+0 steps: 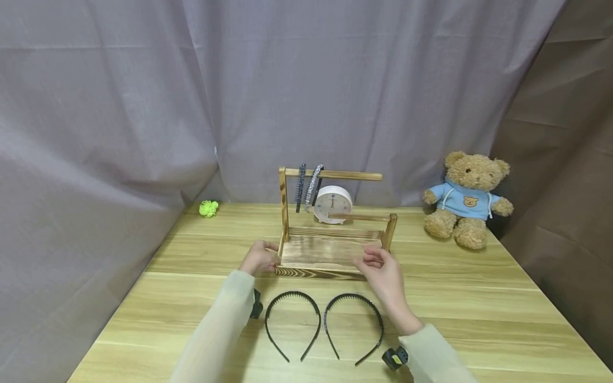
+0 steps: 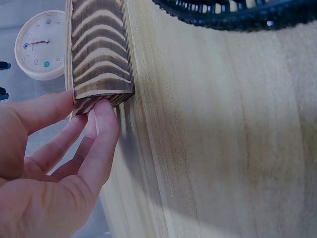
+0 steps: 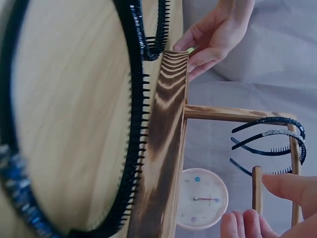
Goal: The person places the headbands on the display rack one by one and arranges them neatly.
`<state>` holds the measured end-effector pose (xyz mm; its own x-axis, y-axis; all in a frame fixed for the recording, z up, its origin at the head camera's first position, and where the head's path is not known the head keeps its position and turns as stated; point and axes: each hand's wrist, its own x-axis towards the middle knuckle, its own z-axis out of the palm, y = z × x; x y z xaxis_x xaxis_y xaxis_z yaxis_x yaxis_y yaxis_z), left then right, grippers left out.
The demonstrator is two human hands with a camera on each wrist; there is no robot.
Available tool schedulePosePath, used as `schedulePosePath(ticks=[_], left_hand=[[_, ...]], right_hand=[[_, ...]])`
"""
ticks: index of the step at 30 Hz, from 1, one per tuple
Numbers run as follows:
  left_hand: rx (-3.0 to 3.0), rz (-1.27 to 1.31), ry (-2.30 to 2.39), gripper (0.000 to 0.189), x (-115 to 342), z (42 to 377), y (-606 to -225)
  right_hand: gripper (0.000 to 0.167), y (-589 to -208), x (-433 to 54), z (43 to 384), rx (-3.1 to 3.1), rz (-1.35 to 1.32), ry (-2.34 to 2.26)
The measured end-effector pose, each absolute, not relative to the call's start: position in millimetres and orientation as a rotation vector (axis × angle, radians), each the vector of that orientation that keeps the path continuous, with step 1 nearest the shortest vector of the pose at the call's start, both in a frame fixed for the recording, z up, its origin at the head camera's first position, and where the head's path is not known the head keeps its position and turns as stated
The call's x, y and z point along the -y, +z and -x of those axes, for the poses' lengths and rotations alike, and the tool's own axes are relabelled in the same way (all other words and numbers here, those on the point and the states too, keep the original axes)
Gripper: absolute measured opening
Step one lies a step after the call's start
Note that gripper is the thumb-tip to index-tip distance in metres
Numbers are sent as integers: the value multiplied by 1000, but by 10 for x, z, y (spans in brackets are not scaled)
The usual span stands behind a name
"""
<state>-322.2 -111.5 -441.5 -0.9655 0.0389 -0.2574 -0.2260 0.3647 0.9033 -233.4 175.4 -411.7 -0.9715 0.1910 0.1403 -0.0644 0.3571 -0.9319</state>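
Observation:
A wooden headband stand (image 1: 330, 273) with a tray base and two bars stands mid-table. My left hand (image 1: 261, 258) grips the left front corner of its base; the left wrist view puts the fingertips (image 2: 106, 106) on the striped end. Over the right front of the tray is my right hand (image 1: 383, 268), thumb and fingers apart with nothing between them. On the upper bar hang a dark blue headband (image 1: 300, 189) and a silver glittery headband (image 1: 312, 187). Two black toothed headbands lie on the table between my forearms, a left one (image 1: 318, 319) and a right one (image 1: 381, 322).
Behind the stand is a round white clock (image 1: 342, 197). A teddy bear (image 1: 464, 205) in a blue hoodie sits at the back right. At the back left lies a bright yellow-green fuzzy item (image 1: 208, 208). Grey curtains (image 1: 306, 96) hang behind the table (image 1: 479, 298).

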Motion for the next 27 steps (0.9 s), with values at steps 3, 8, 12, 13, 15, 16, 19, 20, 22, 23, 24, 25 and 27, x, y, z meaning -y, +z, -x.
schedulePosePath(ticks=[3, 8, 12, 13, 15, 16, 19, 20, 22, 23, 24, 25, 27], left_hand=[[-2389, 160, 1633, 39, 1122, 3214, -4396], [-2386, 138, 1635, 39, 1125, 3214, -4378], [-2396, 152, 1638, 41, 1115, 3230, -4397], [-2399, 154, 1635, 41, 1112, 3233, -4402], [-2407, 153, 1629, 40, 1108, 3235, -4402], [-2407, 157, 1626, 40, 1107, 3231, -4397], [-2411, 165, 1617, 39, 1107, 3227, -4390], [-2411, 166, 1616, 39, 1105, 3226, -4388], [-2414, 171, 1612, 39, 1104, 3225, -4389], [-2414, 169, 1613, 39, 1104, 3226, -4389], [-2414, 167, 1615, 39, 1102, 3225, -4392], [-2413, 167, 1615, 39, 1102, 3227, -4394], [-2411, 165, 1617, 39, 1101, 3229, -4396]], right_hand=[[40, -4147, -1813, 2288, 2467, 121, 1592], [39, -4213, -1925, 2200, 2550, 126, 1528], [42, -4267, -2029, 2124, 2639, 127, 1519], [43, -4278, -2056, 2107, 2661, 128, 1520], [46, -4300, -2116, 2078, 2707, 120, 1521], [47, -4307, -2142, 2062, 2728, 123, 1519], [50, -4330, -2206, 2012, 2788, 138, 1512], [51, -4343, -2223, 1998, 2800, 138, 1516], [51, -4362, -2245, 1956, 2825, 152, 1517], [52, -4371, -2253, 1934, 2837, 158, 1518], [52, -4382, -2261, 1913, 2851, 164, 1523], [53, -4388, -2265, 1892, 2861, 169, 1521], [55, -4396, -2270, 1852, 2895, 178, 1522]])
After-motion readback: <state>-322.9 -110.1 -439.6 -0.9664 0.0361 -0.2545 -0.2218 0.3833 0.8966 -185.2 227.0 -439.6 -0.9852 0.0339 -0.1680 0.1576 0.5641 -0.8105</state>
